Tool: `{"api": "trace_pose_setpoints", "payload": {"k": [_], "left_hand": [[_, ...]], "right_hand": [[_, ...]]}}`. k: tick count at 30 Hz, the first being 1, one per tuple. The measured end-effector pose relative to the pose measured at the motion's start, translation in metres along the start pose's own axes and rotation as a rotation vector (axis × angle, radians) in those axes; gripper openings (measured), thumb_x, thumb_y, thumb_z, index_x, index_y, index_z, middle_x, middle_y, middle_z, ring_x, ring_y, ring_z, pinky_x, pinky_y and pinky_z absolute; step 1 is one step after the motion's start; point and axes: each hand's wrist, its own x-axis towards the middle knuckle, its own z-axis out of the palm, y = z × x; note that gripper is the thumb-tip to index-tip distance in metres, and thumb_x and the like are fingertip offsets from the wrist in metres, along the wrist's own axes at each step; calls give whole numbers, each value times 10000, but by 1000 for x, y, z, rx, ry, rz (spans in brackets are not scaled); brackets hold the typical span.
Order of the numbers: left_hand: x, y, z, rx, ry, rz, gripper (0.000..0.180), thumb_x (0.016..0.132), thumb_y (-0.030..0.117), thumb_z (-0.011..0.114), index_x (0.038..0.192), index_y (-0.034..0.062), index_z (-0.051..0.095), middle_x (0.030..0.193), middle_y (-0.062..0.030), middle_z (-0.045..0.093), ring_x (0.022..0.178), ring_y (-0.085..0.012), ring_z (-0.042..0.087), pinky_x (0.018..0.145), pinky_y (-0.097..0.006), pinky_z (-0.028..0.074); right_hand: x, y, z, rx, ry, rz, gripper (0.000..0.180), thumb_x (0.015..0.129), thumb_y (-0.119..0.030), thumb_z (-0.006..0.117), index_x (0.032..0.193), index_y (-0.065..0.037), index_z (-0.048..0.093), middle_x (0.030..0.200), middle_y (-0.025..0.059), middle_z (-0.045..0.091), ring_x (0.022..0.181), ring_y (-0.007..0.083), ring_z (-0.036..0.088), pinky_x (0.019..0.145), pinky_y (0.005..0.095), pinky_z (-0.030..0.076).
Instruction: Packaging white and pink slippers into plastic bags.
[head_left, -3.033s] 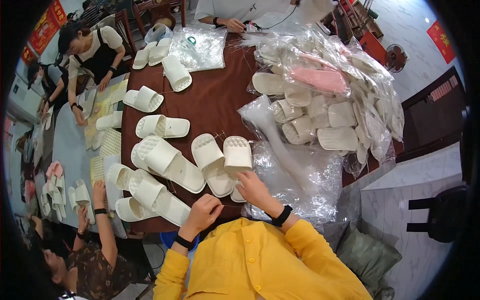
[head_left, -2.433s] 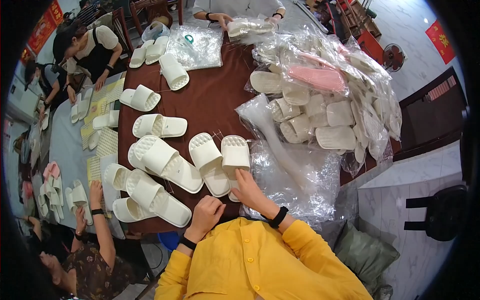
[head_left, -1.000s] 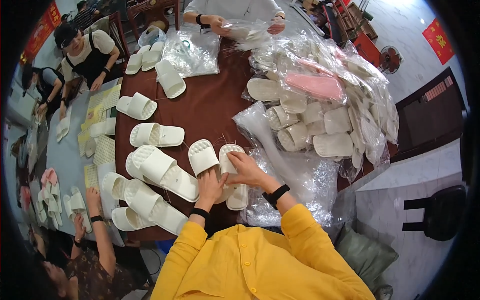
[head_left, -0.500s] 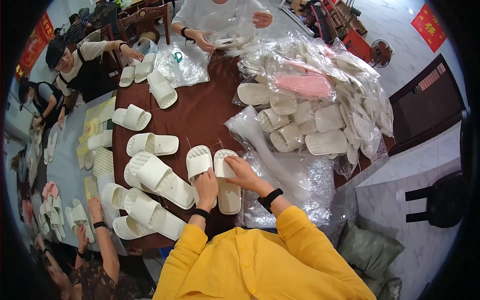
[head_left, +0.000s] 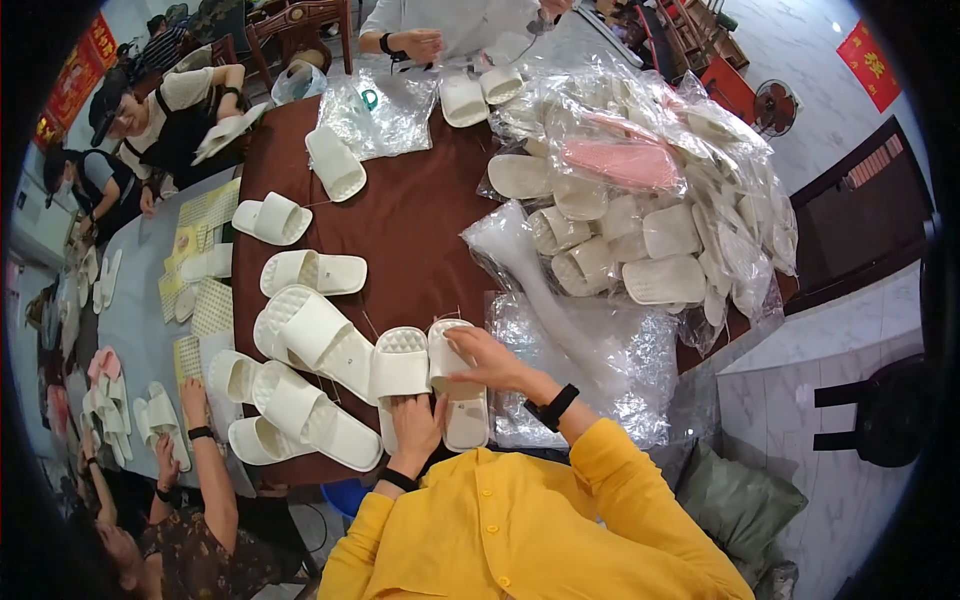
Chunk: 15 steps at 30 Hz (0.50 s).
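Side by side in front of me at the table's near edge lie two white slippers with quilted insoles. My left hand (head_left: pixel 416 432) is at the left white slipper (head_left: pixel 399 365); its fingertips reach in under the strap and are partly hidden. Over the strap of the right white slipper (head_left: pixel 466 418) lies my right hand (head_left: pixel 490 360), its thumb and fingers bent about the strap. Close by on the left, several loose white slippers (head_left: pixel 310 415) overlap in a cluster, one of them touching the left slipper.
Bagged slippers (head_left: pixel 650 235), one pair pink, are heaped at right on the brown table (head_left: pixel 400 240). Clear plastic bags (head_left: pixel 590 370) lie nearer me. Across stands a person in white (head_left: pixel 455 30); co-workers sit along a grey table (head_left: pixel 140 290) at left. A black chair (head_left: pixel 880 405) is at far right.
Both slippers under my hands have come slightly nearer to me. Across the table, the person's hands have left two white slippers lying there. A co-worker at upper left has lifted slippers off the table.
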Motion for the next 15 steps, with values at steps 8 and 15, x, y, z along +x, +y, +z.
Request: {"api": "trace_pose_setpoints", "payload": {"k": [8,15], "left_hand": [[2,-3,13,111,-4,11,398,877,291,601,1089,-45,622,1073,-248,611,1053,-409,541,1003,-505,361],[3,-6,17,144,-84,-6,507,881,321,608,1272,8,533,1228,-231,566,1166,-408,492,1049,-494,329]], "right_hand": [[36,-22,8,379,174,213,592,862,-24,598,1404,-38,362,919,81,663,719,153,670,647,283,542],[57,-22,36,168,-127,-37,507,840,17,467,1296,-174,582,1464,202,378,1340,377,393,1072,387,382]]}}
